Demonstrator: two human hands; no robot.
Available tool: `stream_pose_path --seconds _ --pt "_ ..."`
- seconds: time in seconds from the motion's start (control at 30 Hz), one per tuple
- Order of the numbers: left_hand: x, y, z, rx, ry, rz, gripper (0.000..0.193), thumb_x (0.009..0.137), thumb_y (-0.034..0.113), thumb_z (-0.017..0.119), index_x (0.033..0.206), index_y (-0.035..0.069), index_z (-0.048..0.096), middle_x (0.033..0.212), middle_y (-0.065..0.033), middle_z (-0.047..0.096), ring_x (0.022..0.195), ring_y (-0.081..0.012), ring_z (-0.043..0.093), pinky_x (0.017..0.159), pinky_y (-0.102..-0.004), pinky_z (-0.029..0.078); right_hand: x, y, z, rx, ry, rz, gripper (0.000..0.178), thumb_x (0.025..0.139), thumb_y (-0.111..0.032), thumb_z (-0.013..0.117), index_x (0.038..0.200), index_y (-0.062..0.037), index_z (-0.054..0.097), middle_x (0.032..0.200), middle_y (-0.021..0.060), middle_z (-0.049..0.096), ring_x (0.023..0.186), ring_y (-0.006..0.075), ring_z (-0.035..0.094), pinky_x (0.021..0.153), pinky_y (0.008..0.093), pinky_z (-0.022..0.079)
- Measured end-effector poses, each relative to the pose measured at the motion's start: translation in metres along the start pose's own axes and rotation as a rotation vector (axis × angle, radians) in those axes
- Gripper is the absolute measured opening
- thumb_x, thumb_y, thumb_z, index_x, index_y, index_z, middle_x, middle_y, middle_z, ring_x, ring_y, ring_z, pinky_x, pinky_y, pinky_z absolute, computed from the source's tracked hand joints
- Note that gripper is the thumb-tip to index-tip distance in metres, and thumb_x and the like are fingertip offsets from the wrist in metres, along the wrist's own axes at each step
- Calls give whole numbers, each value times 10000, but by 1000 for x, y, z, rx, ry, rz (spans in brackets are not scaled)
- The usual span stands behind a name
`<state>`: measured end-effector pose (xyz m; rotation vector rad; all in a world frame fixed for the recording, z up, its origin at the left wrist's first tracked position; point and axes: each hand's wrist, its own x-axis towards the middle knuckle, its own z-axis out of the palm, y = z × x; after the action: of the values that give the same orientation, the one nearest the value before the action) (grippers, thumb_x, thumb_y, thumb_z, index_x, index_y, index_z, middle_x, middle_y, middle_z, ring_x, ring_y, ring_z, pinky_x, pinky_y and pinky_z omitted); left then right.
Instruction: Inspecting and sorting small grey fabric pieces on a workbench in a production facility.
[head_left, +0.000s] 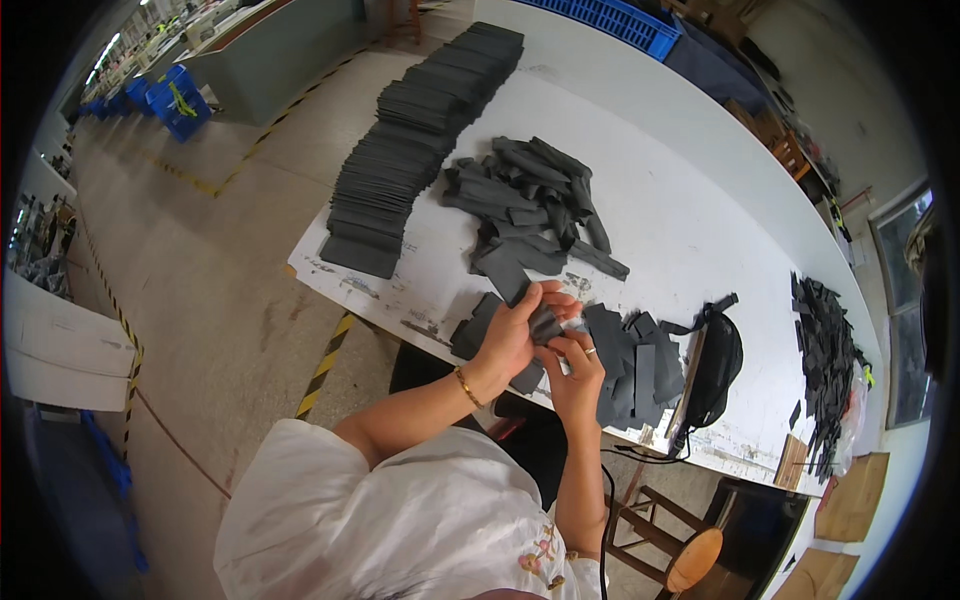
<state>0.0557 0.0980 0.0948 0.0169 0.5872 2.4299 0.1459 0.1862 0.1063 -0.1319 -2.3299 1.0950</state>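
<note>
Between both hands, over the near edge of the white table (660,170), is a dark grey strip of sheet material (503,275), curled over at its near end. My left hand (515,335), with a bracelet at the wrist, is closed round the strip's middle. The fingers of my right hand (573,370), one with a ring, pinch its curled end. Flat dark pieces (630,365) lie spread on the table right of my hands, and more pieces (477,322) lie beneath my left hand. Beyond them rises a loose heap of curled strips (530,195).
A long row of stacked dark pieces (385,170) runs along the table's left side. To the right lie a black bag (715,370) with a cord and another dark pile (825,360). A wooden stool (693,560) stands below the table; a blue crate (630,25) is behind it.
</note>
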Motion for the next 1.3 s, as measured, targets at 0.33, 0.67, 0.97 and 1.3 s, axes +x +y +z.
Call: stream_pose_path --seconds 0.33,0.67,0.97,1.3 --pt "4 11 7 54 -126 -73 444 977 361 517 1219 -10 544 1182 -178 627 1147 -267 578 1011 -417 460 16 -2 8 743 95 537 201 919 -172 665 941 27 656 804 -6 631 722 63 552 655 214 438" --pt "14 42 -26 5 -38 152 278 986 195 528 1138 -32 580 1118 -181 645 1075 -327 622 979 -469 497 7 -10 1 132 174 301 154 856 -112 733 837 24 663 676 -1 609 618 58 501 578 217 412" --pt "17 41 -20 28 -129 125 277 986 193 523 1156 -21 564 1140 -161 638 1105 -320 606 1026 -461 463 11 -11 8 499 75 480 226 871 -115 708 982 55 608 749 92 684 629 108 599 603 246 473" --pt "16 33 -31 -117 -57 42 353 972 268 549 1189 -11 532 1195 -148 608 1166 -310 563 1032 -455 451 -10 0 5 253 118 374 95 836 -2 688 904 9 622 754 108 683 644 159 638 611 270 493"
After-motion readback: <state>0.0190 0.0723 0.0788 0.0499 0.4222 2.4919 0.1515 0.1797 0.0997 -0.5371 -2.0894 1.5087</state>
